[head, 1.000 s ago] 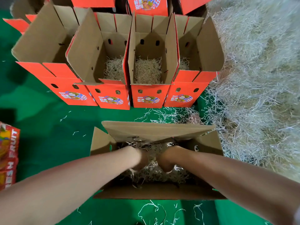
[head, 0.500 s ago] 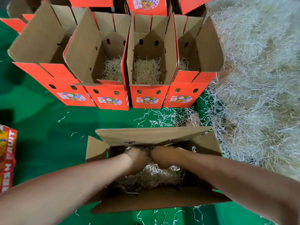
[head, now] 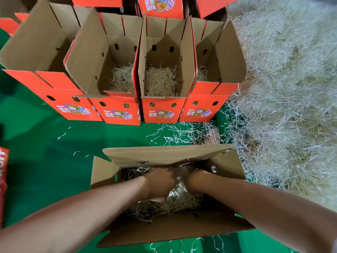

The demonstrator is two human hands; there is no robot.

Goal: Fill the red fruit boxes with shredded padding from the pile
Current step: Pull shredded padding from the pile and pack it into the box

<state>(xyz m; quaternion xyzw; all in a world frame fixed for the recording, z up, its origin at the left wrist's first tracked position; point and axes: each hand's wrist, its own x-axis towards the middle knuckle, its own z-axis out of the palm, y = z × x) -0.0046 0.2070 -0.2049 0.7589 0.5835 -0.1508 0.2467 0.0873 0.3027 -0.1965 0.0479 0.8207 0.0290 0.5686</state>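
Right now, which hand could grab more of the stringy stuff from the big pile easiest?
The right hand, probably. The pile lies on the right of the near box, close beside that arm. The left hand would have to cross over the box and the other arm.

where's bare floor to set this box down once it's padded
Best patch: the bare green mat left of the open brown cardboard box, bordered by the row of red fruit boxes and the red printed pack. Crowded on the right: the pale shredded padding pile and loose strands.
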